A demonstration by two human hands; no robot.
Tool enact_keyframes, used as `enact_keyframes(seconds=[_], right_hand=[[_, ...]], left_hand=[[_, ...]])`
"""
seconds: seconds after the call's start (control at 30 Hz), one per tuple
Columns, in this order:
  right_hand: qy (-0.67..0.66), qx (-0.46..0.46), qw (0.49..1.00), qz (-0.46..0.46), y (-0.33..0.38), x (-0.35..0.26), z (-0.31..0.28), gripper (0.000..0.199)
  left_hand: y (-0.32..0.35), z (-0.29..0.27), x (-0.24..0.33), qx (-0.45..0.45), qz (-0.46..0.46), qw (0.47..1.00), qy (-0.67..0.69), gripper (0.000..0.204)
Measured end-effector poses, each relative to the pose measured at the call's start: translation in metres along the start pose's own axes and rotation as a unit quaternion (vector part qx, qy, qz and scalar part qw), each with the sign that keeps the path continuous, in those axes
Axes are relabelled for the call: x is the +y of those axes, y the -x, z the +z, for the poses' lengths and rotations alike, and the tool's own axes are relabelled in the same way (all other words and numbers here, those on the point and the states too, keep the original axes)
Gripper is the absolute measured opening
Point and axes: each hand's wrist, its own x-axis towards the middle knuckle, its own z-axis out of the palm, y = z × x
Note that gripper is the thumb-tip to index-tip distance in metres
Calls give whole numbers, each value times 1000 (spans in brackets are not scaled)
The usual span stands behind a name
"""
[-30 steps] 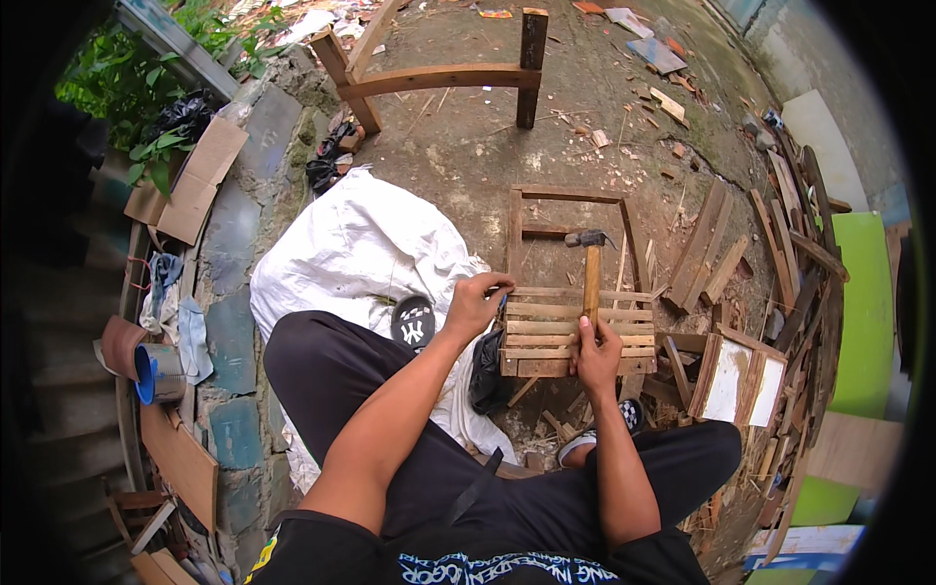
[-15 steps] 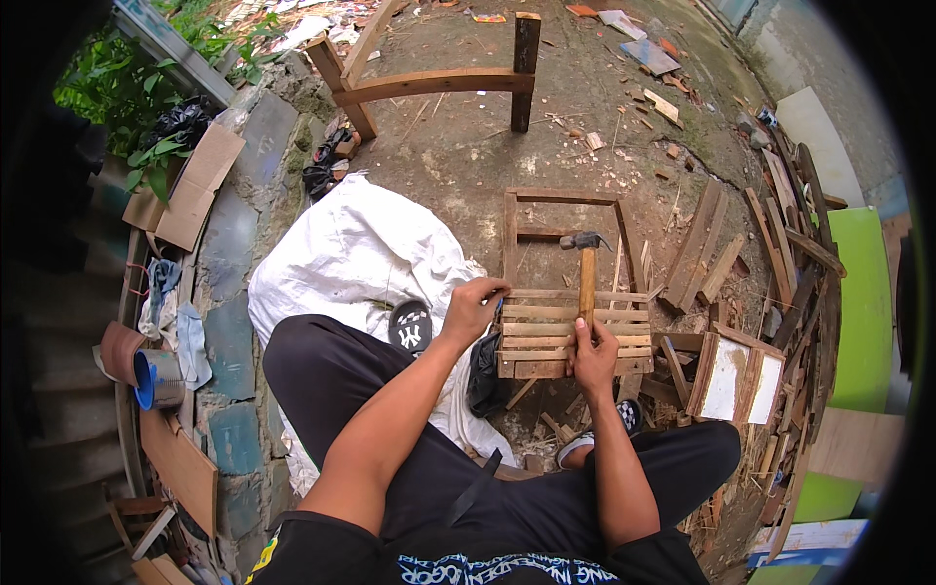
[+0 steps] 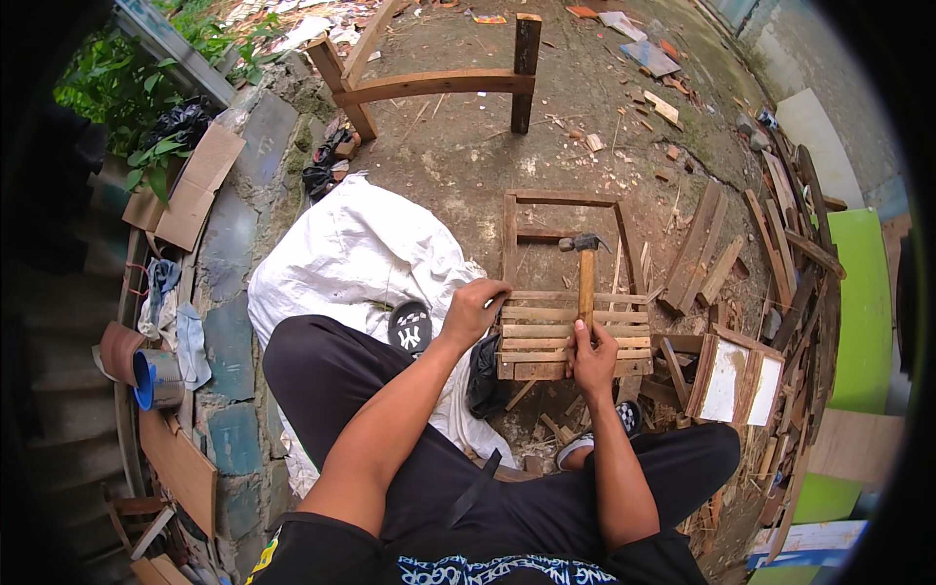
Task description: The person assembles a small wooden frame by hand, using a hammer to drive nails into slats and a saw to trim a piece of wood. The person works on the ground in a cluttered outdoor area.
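The right grip (image 3: 593, 357) held the hammer (image 3: 586, 285) over the slats (image 3: 536, 331); the left grip (image 3: 475, 308) was narrow, contents unclear. Nailing seemed likely, needing steady slats.

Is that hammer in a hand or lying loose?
In a hand: the right hand grips the hammer by its wooden handle, with the slatted wooden piece behind it.

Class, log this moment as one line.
right hand: holds wooden-handled claw hammer | left hand: at upper-left corner of slatted brown wooden panel
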Motion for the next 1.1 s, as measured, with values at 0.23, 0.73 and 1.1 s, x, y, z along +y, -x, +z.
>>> enact_keyframes(seconds=[0.23,0.73,1.1], right_hand=[[0,3,1000,-5,-1,2,0,34],[-7,9,1000,0,0,0,1,34],[2,4,1000,-6,0,0,0,35]], left_hand=[[-1,-1,1,-9,33,999,-11,14],[0,0,0,0,44,999,-4,13],[0,3,4,2,12,1000,-22,21]])
